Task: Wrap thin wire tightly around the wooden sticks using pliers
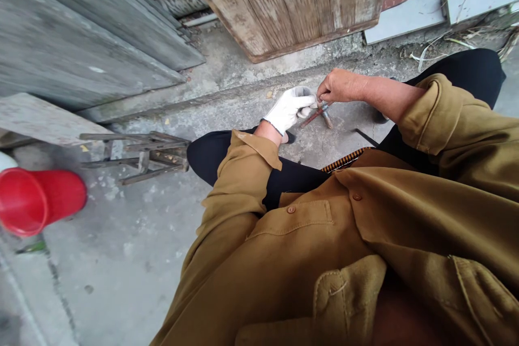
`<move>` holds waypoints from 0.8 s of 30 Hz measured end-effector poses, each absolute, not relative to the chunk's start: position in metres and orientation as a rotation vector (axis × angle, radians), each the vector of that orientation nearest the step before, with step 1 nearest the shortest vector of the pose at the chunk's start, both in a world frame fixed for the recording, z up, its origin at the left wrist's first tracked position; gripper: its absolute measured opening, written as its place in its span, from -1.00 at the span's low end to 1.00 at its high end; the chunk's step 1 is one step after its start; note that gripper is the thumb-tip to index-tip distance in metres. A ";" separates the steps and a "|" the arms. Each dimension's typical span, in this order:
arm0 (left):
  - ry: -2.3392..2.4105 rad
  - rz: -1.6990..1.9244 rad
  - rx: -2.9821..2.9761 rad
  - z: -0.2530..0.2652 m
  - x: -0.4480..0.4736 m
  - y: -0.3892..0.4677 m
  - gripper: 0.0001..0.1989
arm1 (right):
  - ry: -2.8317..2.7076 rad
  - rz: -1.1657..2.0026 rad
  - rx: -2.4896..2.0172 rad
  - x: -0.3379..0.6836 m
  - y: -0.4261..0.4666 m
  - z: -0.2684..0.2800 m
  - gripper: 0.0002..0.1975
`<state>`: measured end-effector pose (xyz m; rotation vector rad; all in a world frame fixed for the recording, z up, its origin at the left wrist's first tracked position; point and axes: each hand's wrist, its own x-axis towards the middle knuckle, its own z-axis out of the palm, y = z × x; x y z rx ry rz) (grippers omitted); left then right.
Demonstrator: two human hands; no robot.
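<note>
Concrete floor [133,259] beside a propped wooden panel [304,0], head view. White-gloved left hand [288,107]: fingers curled inward. Bare right hand [340,86]: fingertips drawn together close to the glove; whether either hand pinches something small cannot be told. Hammer-like tool [313,117] just below the fingertips, apparently on the floor. Such close fingerwork seems best done with both hands steadied against each other and the fingertips kept in sight.
</note>
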<state>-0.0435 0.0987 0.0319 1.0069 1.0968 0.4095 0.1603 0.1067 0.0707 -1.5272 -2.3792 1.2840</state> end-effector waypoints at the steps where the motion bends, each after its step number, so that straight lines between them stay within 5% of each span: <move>1: 1.100 0.415 1.010 0.032 -0.043 0.099 -0.79 | -2.333 1.306 -1.544 0.160 0.107 0.071 -0.87; 12: 1.075 0.510 1.153 0.022 -0.044 0.103 -0.82 | -1.461 2.052 -1.644 0.162 0.104 0.061 -0.87; 17: 1.085 0.378 1.203 0.031 -0.047 0.102 -0.78 | -1.822 1.794 -1.702 0.160 0.104 0.068 -0.95; 24: 1.011 0.284 1.146 0.030 -0.049 0.104 -0.80 | -2.538 1.215 -1.466 0.163 0.108 0.068 -0.78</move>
